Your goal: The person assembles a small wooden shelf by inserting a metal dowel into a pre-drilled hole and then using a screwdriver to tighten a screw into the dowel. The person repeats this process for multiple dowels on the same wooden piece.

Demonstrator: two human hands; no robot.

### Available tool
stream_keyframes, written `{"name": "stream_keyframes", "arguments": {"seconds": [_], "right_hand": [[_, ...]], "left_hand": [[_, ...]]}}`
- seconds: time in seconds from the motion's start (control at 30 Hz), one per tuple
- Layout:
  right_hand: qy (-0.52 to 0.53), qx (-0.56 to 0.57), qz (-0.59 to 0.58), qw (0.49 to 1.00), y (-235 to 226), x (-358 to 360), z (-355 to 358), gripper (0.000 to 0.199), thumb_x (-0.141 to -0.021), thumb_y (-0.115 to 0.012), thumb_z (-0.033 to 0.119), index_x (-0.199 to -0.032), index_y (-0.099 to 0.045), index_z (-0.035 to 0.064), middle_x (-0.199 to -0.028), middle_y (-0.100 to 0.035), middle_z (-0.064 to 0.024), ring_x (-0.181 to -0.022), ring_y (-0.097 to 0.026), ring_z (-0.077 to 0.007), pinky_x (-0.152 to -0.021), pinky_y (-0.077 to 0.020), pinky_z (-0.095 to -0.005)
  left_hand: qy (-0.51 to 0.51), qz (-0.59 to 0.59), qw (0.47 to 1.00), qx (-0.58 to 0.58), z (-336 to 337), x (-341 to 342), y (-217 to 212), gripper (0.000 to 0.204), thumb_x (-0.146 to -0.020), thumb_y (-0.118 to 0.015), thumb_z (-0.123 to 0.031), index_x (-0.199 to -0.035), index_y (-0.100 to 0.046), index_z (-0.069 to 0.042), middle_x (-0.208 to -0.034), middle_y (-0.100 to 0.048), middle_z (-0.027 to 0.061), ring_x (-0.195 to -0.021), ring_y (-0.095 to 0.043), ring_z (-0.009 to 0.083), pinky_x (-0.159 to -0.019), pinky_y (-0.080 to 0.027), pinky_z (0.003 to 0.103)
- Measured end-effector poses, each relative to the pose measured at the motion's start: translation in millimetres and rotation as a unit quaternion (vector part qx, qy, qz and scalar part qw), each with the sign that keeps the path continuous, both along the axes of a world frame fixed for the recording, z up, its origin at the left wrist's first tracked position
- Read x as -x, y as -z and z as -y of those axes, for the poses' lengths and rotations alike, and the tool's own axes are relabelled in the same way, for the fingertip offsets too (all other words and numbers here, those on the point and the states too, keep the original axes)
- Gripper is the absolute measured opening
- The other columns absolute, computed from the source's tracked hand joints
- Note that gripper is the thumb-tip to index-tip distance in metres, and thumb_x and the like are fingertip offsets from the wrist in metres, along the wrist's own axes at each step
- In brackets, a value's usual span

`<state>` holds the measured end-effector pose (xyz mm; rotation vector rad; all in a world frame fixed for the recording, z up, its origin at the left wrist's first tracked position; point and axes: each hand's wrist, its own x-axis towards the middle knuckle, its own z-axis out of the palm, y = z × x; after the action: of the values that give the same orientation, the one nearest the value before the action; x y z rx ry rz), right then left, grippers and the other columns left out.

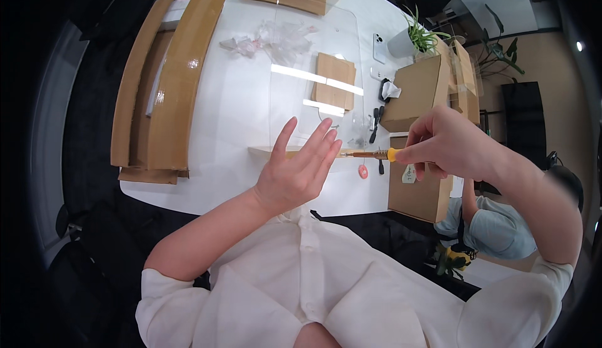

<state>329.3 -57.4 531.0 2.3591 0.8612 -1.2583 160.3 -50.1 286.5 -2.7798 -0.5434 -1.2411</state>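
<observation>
- The right hand [442, 144] is closed in a fist around the yellow handle of a screwdriver [376, 154], held level with its shaft pointing toward the left hand.
- The left hand [300, 167] is open, fingers spread and straight, the palm pressed flat against the near face of a clear acrylic panel [313, 53] that stands upright on the white table [232, 103].
- The screwdriver's tip sits just beside the left fingertips, at the end of a thin wooden strip [266, 151] that runs along the panel's lower edge; whether the tip touches the strip cannot be told.
- Just below the screwdriver's shaft, a small pink round object [363, 171] lies on the table.
- Beyond the left hand, seen through the panel, lie flat wooden pieces [334, 79]; farther out sits crumpled clear plastic wrapping [276, 39].
- Behind and under the right hand stand brown cardboard boxes [415, 91], with dark tools [376, 122] lying between them and the panel.
- Farther beyond the right hand are a white phone [379, 47] and a potted green plant [417, 37].
- Well to the left of the left hand, a long open cardboard box [166, 84] lies along the table's edge.
- Below the right forearm, another person in a pale blue top [495, 229] sits beside the table.
</observation>
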Motion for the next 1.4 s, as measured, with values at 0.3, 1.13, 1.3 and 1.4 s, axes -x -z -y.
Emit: {"name": "stream_keyframes", "arguments": {"seconds": [0.3, 1.13, 1.3, 1.4], "right_hand": [[0.059, -0.272, -0.124, 0.952, 25.3, -38.6, 58.1, 0.012, -0.104, -0.059, 0.011, -0.108, -0.051, 0.0039, -0.076, -0.059, -0.0024, -0.061, -0.05, -0.0043, -0.052, -0.0359, -0.0206], [0.418, -0.493, -0.399, 0.65, 217.0, 0.2, 107.2, 0.022, -0.096, -0.066, 0.004, -0.116, -0.065, -0.0049, -0.083, -0.073, -0.0173, -0.053, -0.061, -0.0088, -0.041, -0.0304, -0.0191], [0.406, -0.505, -0.415, 0.639, 223.8, 0.0, 109.0, 0.022, -0.096, -0.066, 0.002, -0.117, -0.065, -0.0049, -0.083, -0.073, -0.0158, -0.058, -0.066, -0.0101, -0.042, -0.0314, -0.0192], [0.407, -0.506, -0.408, 0.642, 222.9, -0.2, 109.0, 0.022, -0.096, -0.066, 0.002, -0.117, -0.065, -0.005, -0.085, -0.073, -0.0166, -0.059, -0.066, -0.0101, -0.042, -0.0316, -0.0191]], "left_hand": [[-0.012, -0.022, 1.0, -0.004, 1.4, 3.9, -0.4, 0.023, -0.091, -0.07, -0.012, -0.112, -0.078, -0.014, -0.119, -0.073, 0.0007, -0.128, -0.062, 0.021, -0.112, -0.035, 0.063], [-0.045, 0.138, 0.935, 0.324, -9.2, 49.8, -16.0, 0.04, -0.088, -0.074, -0.02, -0.125, -0.064, -0.009, -0.136, -0.052, 0.0088, -0.12, -0.051, 0.0237, -0.104, -0.036, 0.042], [-0.016, -0.026, 0.796, 0.604, -31.3, 72.6, -23.0, 0.036, -0.086, -0.075, -0.009, -0.123, -0.071, -0.011, -0.131, -0.056, 0.0059, -0.107, -0.051, 0.0191, -0.094, -0.042, 0.033], [-0.013, -0.055, 0.778, 0.625, -31.2, 69.9, -29.9, 0.03, -0.095, -0.066, -0.008, -0.124, -0.071, -0.005, -0.126, -0.062, 0.0054, -0.092, -0.059, 0.0142, -0.082, -0.047, 0.027]]}}
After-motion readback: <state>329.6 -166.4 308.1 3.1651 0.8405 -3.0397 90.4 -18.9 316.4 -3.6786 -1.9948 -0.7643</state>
